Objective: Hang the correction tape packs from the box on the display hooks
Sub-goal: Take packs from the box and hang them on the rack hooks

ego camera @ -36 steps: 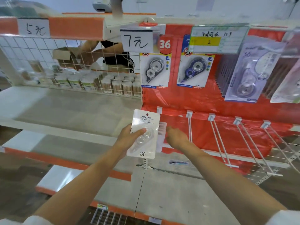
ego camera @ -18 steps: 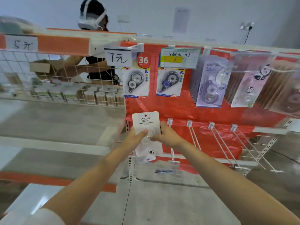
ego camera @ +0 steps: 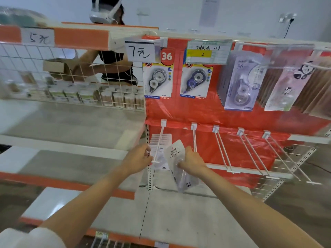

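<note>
Since half a second ago the hands have parted, and the white correction tape pack marked 36 (ego camera: 179, 163) has passed from between both hands into the right hand (ego camera: 192, 161) alone, which grips it tilted, fingers curled round its middle. Left of it, the left hand (ego camera: 138, 158) pinches the row of white packs (ego camera: 160, 143) hanging on the leftmost white wire hook (ego camera: 158, 145).

One head-worn wide-angle view looks forward and slightly down, close to the red display panel (ego camera: 232, 119) and its hooks (ego camera: 222, 147). Both forearms reach in from the bottom edge; shelves (ego camera: 68, 122) fill the left.
</note>
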`<state>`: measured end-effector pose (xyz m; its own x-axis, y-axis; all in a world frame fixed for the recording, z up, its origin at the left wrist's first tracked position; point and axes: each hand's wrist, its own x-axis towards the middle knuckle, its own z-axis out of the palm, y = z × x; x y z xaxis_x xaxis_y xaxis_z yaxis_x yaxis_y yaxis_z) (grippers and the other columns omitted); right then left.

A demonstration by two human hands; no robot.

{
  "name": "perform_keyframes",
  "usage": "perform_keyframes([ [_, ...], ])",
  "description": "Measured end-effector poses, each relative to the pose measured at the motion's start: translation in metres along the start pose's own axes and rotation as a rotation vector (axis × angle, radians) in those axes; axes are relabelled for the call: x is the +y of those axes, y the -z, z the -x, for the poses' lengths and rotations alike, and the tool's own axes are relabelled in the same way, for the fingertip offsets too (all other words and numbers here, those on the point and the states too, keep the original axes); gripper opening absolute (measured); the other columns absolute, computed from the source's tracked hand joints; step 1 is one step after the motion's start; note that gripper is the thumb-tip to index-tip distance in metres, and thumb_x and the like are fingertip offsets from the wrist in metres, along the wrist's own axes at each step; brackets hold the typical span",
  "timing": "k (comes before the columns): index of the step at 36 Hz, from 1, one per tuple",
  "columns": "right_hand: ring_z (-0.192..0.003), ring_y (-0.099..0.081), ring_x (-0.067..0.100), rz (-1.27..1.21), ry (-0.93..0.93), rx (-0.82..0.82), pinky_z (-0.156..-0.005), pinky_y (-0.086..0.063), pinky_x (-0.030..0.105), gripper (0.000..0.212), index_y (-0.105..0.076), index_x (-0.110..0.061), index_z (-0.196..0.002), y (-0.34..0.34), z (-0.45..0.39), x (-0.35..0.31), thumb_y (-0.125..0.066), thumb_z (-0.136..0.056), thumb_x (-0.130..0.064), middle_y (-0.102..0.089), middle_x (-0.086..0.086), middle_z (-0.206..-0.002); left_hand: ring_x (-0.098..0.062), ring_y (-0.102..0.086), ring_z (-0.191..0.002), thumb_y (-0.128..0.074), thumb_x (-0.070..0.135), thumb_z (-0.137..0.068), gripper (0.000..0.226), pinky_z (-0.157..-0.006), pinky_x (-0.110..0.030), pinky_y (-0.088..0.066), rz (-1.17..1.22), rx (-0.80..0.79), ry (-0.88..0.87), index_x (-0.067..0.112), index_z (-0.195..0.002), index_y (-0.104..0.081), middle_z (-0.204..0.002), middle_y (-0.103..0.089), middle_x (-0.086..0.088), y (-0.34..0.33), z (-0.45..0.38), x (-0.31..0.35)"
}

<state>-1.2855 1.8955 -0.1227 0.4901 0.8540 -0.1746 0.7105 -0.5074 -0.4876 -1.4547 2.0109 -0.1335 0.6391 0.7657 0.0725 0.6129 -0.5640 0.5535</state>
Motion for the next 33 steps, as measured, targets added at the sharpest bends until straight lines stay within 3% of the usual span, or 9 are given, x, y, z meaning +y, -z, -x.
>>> perform_keyframes([
  [5, -0.111, -0.057, 0.035, 0.156, 0.025, -0.081, -0.073, -0.041, 0.031, 0.051, -0.03, 0.0, -0.136, -0.018, 0.001, -0.006, -0.053, -0.093, -0.016, -0.055, 0.021, -0.125, -0.02, -0.056, -0.086, -0.061, 0.015, -0.088, 0.024, -0.083, -0.034, -0.049, 0.021, 0.034, 0.002, 0.004, -0.11, -0.061, -0.1, -0.062, -0.008, 0.002, 0.004, -0.01],
  [13, -0.117, -0.052, 0.036, 0.07, 0.005, -0.17, -0.081, -0.041, 0.035, 0.06, -0.022, -0.003, -0.142, -0.048, 0.0, -0.01, -0.054, -0.092, -0.012, -0.051, 0.02, -0.128, -0.015, -0.054, -0.083, -0.06, 0.007, -0.087, 0.023, -0.075, -0.018, -0.039, 0.098, 0.089, 0.051, 0.003, -0.11, -0.061, -0.098, -0.061, -0.006, 0.001, 0.008, -0.019],
  [20, -0.108, -0.055, 0.035, 0.063, 0.051, -0.221, -0.072, -0.039, 0.032, 0.046, -0.036, -0.004, -0.127, -0.056, -0.001, -0.01, -0.057, -0.087, -0.011, -0.055, 0.019, -0.119, -0.012, -0.053, -0.076, -0.06, 0.005, -0.087, 0.02, -0.061, -0.005, -0.036, 0.11, 0.102, 0.059, 0.004, -0.107, -0.062, -0.087, -0.057, 0.002, -0.003, 0.007, -0.026],
  [27, -0.102, -0.057, 0.033, -0.014, 0.022, -0.18, -0.068, -0.038, 0.034, 0.046, -0.034, -0.003, -0.128, -0.06, -0.009, -0.011, -0.057, -0.09, -0.014, -0.056, 0.017, -0.114, -0.012, -0.053, -0.077, -0.058, 0.004, -0.087, 0.02, -0.062, -0.004, -0.036, 0.101, 0.092, 0.045, 0.005, -0.106, -0.062, -0.086, -0.056, 0.004, -0.005, 0.003, -0.024],
  [31, -0.104, -0.058, 0.032, -0.057, -0.024, -0.186, -0.068, -0.042, 0.033, 0.057, -0.026, 0.0, -0.137, -0.06, -0.017, -0.012, -0.057, -0.091, -0.011, -0.056, 0.017, -0.116, -0.013, -0.054, -0.08, -0.057, 0.004, -0.088, 0.02, -0.072, -0.019, -0.039, 0.106, 0.08, 0.046, 0.006, -0.107, -0.061, -0.088, -0.057, 0.005, -0.004, 0.002, -0.022],
  [33, -0.111, -0.056, 0.033, -0.104, -0.053, -0.192, -0.076, -0.047, 0.035, 0.063, -0.021, 0.001, -0.142, -0.061, -0.022, -0.014, -0.057, -0.092, -0.011, -0.054, 0.019, -0.124, -0.012, -0.054, -0.079, -0.058, 0.006, -0.088, 0.019, -0.074, -0.02, -0.04, 0.112, 0.081, 0.053, 0.008, -0.106, -0.061, -0.085, -0.055, 0.008, -0.004, 0.001, -0.022],
])
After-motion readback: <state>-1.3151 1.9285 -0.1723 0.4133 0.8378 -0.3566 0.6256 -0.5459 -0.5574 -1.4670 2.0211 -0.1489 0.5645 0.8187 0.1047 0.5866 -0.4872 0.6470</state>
